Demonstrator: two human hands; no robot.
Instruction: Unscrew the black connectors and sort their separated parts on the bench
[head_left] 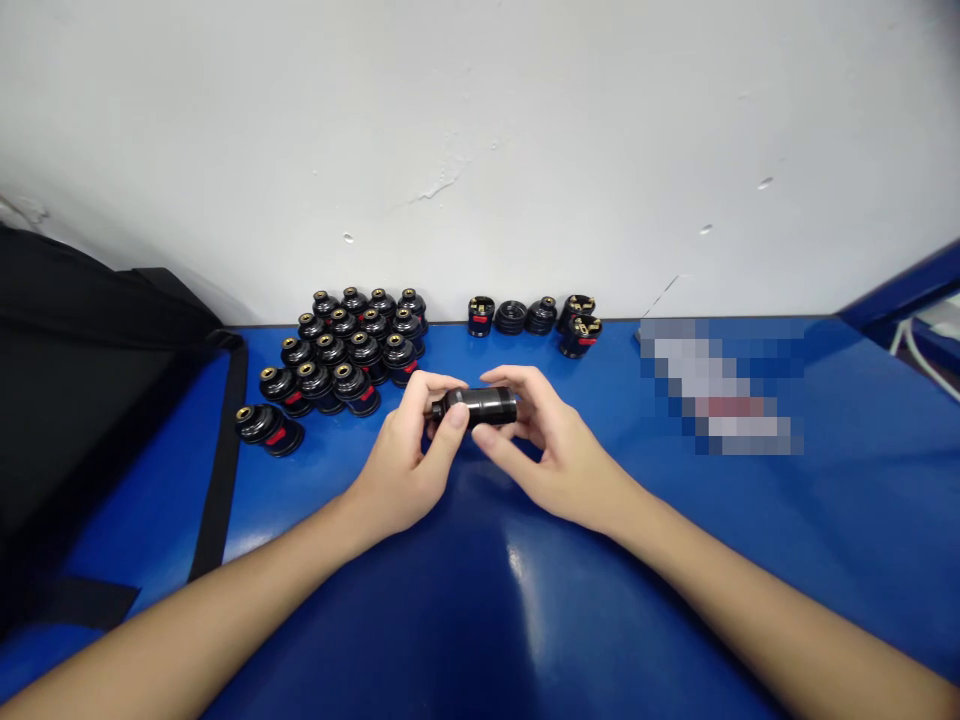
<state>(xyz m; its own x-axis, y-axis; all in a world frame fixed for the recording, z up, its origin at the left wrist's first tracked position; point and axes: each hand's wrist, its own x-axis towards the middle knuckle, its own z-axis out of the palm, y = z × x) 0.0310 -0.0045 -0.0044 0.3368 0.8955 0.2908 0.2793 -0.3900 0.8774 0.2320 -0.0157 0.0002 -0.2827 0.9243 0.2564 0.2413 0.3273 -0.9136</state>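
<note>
A black lamp socket (487, 406) lies sideways between my two hands, just above the blue table. My left hand (420, 450) is closed on its narrower left end, the thumb pressed along the near side. Round the wider right end curl the fingers and thumb of my right hand (551, 440); their exact contact is partly hidden. Left of the hands stand several similar black sockets (330, 350) with brass-ringed tops and red marks. One more socket (270, 428) lies tilted at the front left of that group.
By the wall are loose parts: an open socket body (481, 316), a ribbed black ring (511, 318), a cap (541, 315) and two more bodies (580, 336) with brass contacts. A black bag (82, 400) with straps occupies the left. A pixelated item (712, 385) lies right.
</note>
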